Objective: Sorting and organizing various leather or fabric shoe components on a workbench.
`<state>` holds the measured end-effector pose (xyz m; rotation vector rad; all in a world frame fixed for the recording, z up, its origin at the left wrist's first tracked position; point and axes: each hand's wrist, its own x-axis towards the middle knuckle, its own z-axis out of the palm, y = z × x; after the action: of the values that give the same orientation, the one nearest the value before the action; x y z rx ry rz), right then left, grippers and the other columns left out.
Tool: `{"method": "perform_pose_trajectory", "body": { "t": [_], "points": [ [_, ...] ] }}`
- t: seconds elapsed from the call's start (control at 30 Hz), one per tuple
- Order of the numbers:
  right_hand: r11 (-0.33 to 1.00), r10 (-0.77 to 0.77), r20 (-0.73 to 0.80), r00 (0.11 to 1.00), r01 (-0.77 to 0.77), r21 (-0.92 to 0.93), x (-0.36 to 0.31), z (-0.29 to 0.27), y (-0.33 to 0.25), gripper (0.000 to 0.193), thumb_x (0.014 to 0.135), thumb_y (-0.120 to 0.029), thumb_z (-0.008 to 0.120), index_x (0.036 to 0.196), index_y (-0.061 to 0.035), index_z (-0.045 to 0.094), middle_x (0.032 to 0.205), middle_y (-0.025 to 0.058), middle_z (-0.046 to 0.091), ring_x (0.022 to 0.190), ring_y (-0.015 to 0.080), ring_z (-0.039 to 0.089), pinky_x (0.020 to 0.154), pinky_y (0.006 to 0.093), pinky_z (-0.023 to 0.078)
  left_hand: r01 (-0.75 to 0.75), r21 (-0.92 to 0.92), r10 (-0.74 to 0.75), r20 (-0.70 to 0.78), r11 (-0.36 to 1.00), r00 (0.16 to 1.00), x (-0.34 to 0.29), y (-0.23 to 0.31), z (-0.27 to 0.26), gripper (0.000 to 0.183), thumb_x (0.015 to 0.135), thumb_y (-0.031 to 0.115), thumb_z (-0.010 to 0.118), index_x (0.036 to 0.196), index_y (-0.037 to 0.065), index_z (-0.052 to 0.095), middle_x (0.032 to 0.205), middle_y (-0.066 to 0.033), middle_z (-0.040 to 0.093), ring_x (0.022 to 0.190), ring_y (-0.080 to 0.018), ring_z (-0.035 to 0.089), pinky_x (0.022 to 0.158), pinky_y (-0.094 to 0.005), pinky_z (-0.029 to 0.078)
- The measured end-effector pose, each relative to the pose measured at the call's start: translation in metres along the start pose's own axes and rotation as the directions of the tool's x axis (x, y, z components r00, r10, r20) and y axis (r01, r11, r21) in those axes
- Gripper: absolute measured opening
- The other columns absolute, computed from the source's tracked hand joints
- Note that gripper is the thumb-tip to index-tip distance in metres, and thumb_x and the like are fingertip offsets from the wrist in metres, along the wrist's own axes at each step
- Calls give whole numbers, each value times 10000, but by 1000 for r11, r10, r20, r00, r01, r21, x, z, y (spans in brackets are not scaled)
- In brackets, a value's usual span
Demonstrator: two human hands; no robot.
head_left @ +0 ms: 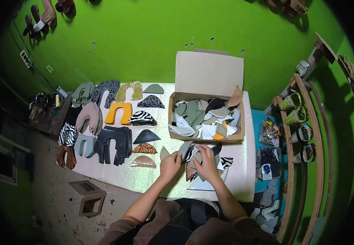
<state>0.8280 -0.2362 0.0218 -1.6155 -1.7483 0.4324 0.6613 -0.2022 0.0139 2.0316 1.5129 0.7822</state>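
Observation:
My left hand [171, 165] pinches a grey half-moon piece of leather-like material [185, 149] by its edge. Close beside it, my right hand [206, 165] has its fingers closed on a grey-green half-moon piece [198, 157], partly covered by the fingers. Under and around my right hand lies a loose heap of cut pieces: a zebra-striped piece [226, 162], a black one [216, 149], and a white one [203, 185] toward the table's near edge. A pale olive piece [163, 153] lies left of my left hand.
An open cardboard box [208, 138] of mixed cut pieces stands beyond my hands. Sorted half-moon stacks, including a tan stack [144, 161], line up to the left, beside U-shaped stacks such as the black one [113, 145]. A wooden sandal rack [319, 163] stands at right.

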Motion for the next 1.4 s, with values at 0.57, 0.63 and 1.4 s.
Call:
{"method": "perform_pose_trajectory", "body": {
  "t": [0.57, 0.63, 1.4],
  "points": [
    [680, 286, 274, 918, -396, 617, 9, 45, 18, 238, 870, -157, 596, 1013, 29, 555, 884, 83, 634, 724, 128, 619, 622, 248, 498, 446, -745, -227, 384, 496, 895, -10, -47, -9, 280, 901, 127, 546, 1147, -3, 520, 1025, -102, 600, 858, -118, 588, 776, -250, 484],
    [853, 189, 291, 938, -303, 424, 21, 36, 8, 272, 845, -176, 619, 1003, 35, 552, 907, 85, 624, 746, 157, 619, 663, 255, 498, 474, -732, -221, 421, 489, 880, -9, -50, -14, 227, 916, 91, 508, 1088, -56, 528, 875, -79, 637, 790, -120, 627, 741, -246, 521],
    [905, 183, 437, 881, -325, 276, 31, 7, 9, 205, 797, -124, 629, 975, -31, 589, 829, 87, 625, 740, 230, 627, 680, 315, 487, 530, -755, -406, 377, 386, 832, -13, -70, -22, 239, 947, 128, 446, 1063, -65, 526, 942, -121, 621, 842, -189, 653, 683, -229, 530]
  ]
}}
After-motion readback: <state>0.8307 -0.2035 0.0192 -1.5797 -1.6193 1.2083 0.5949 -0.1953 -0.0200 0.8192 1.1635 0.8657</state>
